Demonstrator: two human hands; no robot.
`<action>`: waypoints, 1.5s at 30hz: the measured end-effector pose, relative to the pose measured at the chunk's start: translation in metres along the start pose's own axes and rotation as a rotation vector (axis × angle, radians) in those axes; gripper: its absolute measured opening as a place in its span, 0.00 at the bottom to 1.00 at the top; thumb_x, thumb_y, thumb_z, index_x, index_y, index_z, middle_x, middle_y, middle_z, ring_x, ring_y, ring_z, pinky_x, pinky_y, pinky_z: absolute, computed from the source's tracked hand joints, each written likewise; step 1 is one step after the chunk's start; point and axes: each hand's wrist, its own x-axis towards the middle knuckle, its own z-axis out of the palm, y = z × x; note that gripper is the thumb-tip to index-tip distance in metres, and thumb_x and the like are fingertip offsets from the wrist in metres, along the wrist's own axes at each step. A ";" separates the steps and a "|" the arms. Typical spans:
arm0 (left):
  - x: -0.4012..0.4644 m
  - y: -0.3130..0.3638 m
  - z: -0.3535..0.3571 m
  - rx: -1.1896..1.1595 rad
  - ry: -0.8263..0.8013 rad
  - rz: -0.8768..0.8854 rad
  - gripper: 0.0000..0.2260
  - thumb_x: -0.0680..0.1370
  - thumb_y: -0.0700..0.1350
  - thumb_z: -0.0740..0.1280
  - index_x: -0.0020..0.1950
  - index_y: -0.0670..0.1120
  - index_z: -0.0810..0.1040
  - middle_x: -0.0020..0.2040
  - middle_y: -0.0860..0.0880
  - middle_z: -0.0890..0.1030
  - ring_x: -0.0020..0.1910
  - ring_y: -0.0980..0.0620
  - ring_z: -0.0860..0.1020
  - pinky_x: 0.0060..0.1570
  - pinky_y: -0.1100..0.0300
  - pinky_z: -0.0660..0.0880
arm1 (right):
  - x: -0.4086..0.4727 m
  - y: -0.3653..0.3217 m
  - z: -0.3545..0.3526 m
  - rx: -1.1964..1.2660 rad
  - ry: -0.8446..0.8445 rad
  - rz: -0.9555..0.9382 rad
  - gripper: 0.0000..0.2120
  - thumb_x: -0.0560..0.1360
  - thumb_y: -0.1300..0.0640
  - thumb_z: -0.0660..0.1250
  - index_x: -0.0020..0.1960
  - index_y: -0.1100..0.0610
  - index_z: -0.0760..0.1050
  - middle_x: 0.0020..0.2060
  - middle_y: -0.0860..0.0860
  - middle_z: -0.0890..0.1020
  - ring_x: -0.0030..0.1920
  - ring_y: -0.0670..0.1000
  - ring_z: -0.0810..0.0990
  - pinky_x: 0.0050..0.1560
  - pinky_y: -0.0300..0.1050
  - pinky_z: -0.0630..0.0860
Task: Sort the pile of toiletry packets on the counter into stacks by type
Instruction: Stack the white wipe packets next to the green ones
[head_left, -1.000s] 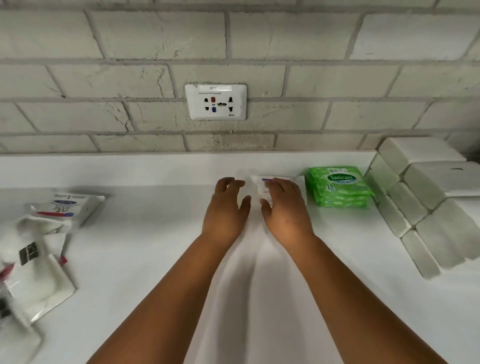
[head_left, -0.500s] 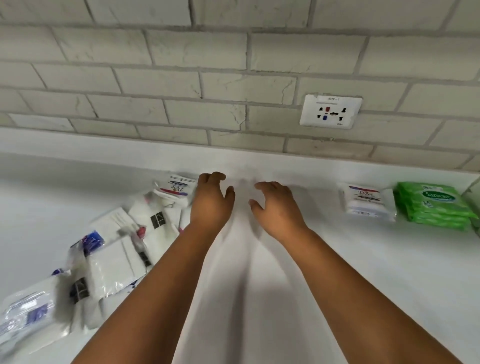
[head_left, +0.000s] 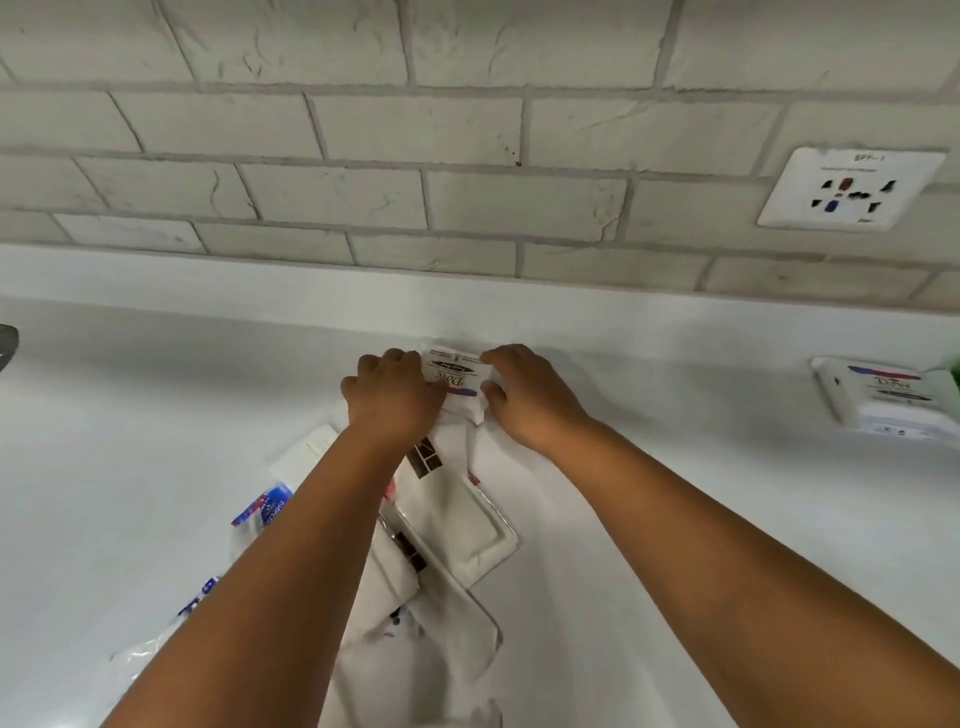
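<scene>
Likely hotel or home bathroom: white counter (head_left: 675, 519), brick-tile wall (head_left: 415, 130), wall socket (head_left: 852, 189) far right, toiletry packets (head_left: 457, 525) piled near.

left hand (head_left: 395, 395): bare, no rings | right hand (head_left: 530, 400): bare | forearms: sleeveless

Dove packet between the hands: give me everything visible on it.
The Dove packet is a small white rectangular pack, soft-looking, with dark script lettering, a dark oval band and a red-pink stripe at its near edge. The print reads upside down from the camera. It sits at the far end of the pile, near the back of the counter. The left hand covers its left edge and the right hand pinches its right edge. Whether it is lifted cannot be told.
</scene>
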 end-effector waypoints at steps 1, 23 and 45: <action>0.002 -0.002 0.003 0.003 -0.006 0.022 0.19 0.78 0.58 0.60 0.61 0.47 0.74 0.61 0.48 0.76 0.64 0.42 0.70 0.56 0.49 0.67 | 0.007 0.000 0.002 -0.010 -0.009 0.009 0.18 0.79 0.54 0.60 0.69 0.56 0.69 0.67 0.54 0.71 0.66 0.57 0.70 0.64 0.52 0.70; -0.004 0.033 0.018 -0.166 -0.159 0.094 0.13 0.80 0.55 0.59 0.44 0.49 0.78 0.39 0.51 0.77 0.56 0.44 0.71 0.48 0.55 0.68 | -0.005 0.035 -0.016 0.079 -0.080 0.346 0.41 0.68 0.41 0.72 0.76 0.50 0.58 0.71 0.54 0.64 0.71 0.57 0.63 0.68 0.51 0.64; -0.104 0.128 0.034 -0.545 -0.237 0.020 0.13 0.79 0.52 0.63 0.44 0.43 0.75 0.38 0.51 0.76 0.42 0.49 0.77 0.39 0.61 0.66 | -0.122 0.107 -0.039 0.174 0.298 0.648 0.18 0.75 0.40 0.63 0.50 0.54 0.80 0.45 0.52 0.81 0.47 0.56 0.79 0.42 0.45 0.73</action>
